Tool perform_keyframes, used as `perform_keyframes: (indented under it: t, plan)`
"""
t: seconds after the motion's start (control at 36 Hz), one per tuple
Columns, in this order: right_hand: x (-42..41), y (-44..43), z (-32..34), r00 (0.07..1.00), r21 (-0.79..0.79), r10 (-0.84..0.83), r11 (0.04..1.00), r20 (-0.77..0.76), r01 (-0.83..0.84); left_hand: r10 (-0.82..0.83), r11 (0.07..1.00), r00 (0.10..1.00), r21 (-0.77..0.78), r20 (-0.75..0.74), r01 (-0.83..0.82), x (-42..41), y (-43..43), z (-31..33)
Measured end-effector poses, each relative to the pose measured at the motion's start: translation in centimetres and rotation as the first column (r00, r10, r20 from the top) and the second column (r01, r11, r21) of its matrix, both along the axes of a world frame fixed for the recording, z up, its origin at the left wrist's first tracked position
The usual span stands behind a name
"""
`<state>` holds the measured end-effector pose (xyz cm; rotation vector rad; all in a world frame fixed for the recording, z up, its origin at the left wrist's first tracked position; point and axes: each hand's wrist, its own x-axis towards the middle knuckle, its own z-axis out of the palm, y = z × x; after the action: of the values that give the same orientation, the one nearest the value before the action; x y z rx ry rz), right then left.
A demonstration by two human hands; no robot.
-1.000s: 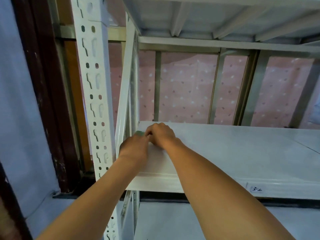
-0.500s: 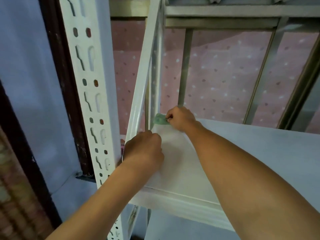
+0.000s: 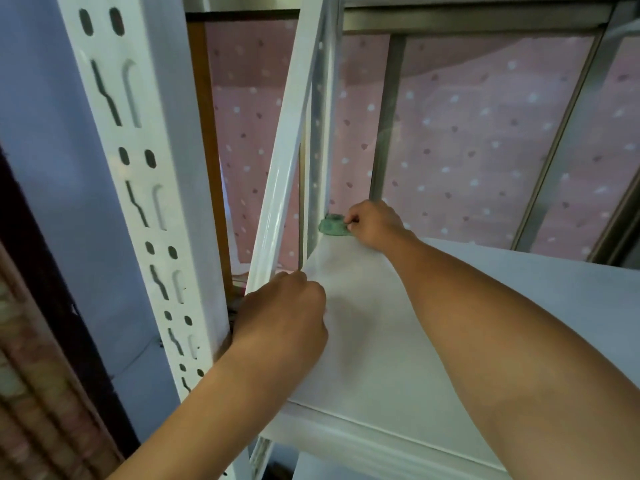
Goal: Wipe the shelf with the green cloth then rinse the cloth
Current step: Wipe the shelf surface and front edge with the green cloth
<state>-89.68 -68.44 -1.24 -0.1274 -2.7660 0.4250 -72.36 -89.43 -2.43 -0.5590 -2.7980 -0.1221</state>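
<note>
Moved deeper since a moment ago: right hand (image 3: 372, 225), now at the shelf's (image 3: 398, 341) back left corner, fingers pinched on the cloth (image 3: 332, 226). Cloth bunched into a small green wad, long axis running left to right, free end pointing left toward the rear post (image 3: 320, 133), pressed against the shelf surface. Left hand (image 3: 280, 320) curled closed at the left edge, beside the diagonal brace (image 3: 287, 150) and the slotted front upright (image 3: 138, 168); what it grips, cannot tell.
</note>
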Motion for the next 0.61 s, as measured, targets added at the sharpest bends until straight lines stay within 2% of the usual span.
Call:
perform_keyframes:
  t: [0.39, 0.61]
  plan:
    - [7.1, 1.9, 0.0, 0.992, 0.03, -0.122, 0.992, 0.005, 0.122, -0.028, 1.0, 0.999, 0.004, -0.042, 0.028, 0.5, 0.0, -0.7]
    - [15.3, 1.3, -0.3, 0.98, 0.04, -0.201, 0.979, -0.004, 0.201, -0.056, 0.989, 0.998, 0.137, -0.018, 0.058, 1.4, -1.0, -1.1]
